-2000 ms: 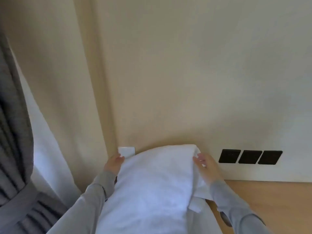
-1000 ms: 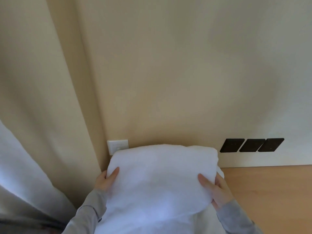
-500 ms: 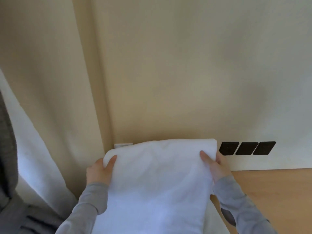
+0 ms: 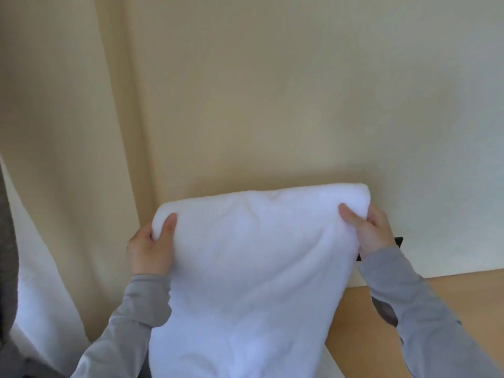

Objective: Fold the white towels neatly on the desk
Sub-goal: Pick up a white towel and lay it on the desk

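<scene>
A thick white towel (image 4: pixel 251 268) hangs in front of me, held up by its doubled top edge, with its lower part running out of the bottom of the frame. My left hand (image 4: pixel 148 249) grips the upper left corner, thumb over the front. At the upper right corner my right hand (image 4: pixel 368 230) grips the towel the same way. The right corner sits a little higher than the left. Both sleeves are grey.
The wooden desk (image 4: pixel 463 301) shows at the lower right, against a cream wall (image 4: pixel 272 91). Black wall plates (image 4: pixel 398 240) are mostly hidden behind my right hand. A white curtain (image 4: pixel 32 268) and a grey one hang at the left.
Both hands have lifted the towel's top edge higher, away from the desk. The towel now covers the white wall plate and most of the black ones.
</scene>
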The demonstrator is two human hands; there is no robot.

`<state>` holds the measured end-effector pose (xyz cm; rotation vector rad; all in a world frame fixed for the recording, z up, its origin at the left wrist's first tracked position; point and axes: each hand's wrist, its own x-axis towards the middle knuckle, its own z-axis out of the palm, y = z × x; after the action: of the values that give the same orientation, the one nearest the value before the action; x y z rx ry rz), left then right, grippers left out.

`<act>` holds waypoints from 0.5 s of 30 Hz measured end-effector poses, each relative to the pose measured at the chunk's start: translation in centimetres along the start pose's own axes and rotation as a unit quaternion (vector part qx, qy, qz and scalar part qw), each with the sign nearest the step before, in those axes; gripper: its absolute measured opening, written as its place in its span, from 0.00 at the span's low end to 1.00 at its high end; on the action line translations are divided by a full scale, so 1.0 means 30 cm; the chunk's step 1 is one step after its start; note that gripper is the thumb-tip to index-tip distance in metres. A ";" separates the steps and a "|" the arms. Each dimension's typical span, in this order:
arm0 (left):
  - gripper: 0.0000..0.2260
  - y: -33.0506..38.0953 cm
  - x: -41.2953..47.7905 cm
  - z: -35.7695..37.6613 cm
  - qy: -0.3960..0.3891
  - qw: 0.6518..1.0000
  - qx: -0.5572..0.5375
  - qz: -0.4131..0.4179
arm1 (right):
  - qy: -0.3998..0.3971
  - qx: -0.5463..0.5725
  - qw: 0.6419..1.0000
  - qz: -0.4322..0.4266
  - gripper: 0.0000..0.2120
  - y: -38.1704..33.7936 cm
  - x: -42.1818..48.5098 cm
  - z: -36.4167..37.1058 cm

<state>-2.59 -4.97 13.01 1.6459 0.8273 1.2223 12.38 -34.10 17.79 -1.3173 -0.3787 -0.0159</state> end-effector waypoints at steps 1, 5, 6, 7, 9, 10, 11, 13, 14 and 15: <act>0.23 0.026 -0.005 0.013 0.003 1.000 -0.008 0.005 | 0.004 -0.002 1.000 -0.013 0.05 -0.025 0.004 -0.015; 0.18 0.147 -0.049 0.096 -0.007 0.996 -0.080 0.028 | 0.027 0.000 0.998 -0.055 0.04 -0.121 0.007 -0.120; 0.18 0.173 -0.064 0.116 -0.007 0.995 -0.098 0.032 | 0.032 -0.005 0.998 -0.062 0.04 -0.139 0.005 -0.148; 0.18 0.200 -0.086 0.141 -0.008 0.993 -0.113 0.041 | 0.040 -0.009 0.997 -0.070 0.05 -0.158 0.004 -0.185; 0.20 0.252 -0.136 0.192 -0.013 0.989 -0.134 0.067 | 0.055 -0.008 0.995 -0.085 0.06 -0.196 0.003 -0.266; 0.21 0.281 -0.166 0.221 -0.017 0.987 -0.139 0.075 | 0.063 -0.005 0.994 -0.090 0.06 -0.217 0.001 -0.310; 0.21 0.308 -0.193 0.246 -0.019 0.986 -0.142 0.080 | 0.068 -0.003 0.993 -0.095 0.06 -0.234 -0.001 -0.350; 0.22 0.370 -0.263 0.312 -0.029 0.984 -0.151 0.093 | 0.081 0.003 0.991 -0.107 0.05 -0.275 -0.012 -0.453; 0.22 0.400 -0.303 0.347 -0.033 0.982 -0.154 0.100 | 0.086 0.005 0.990 -0.113 0.05 -0.298 -0.021 -0.510; 0.22 0.431 -0.348 0.386 -0.038 0.981 -0.158 0.104 | 0.091 0.003 0.989 -0.120 0.05 -0.319 -0.029 -0.573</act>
<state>5.53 -22.16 20.01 1.5328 0.3956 1.3481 13.92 -52.98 23.13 -1.2466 -0.3778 -0.3342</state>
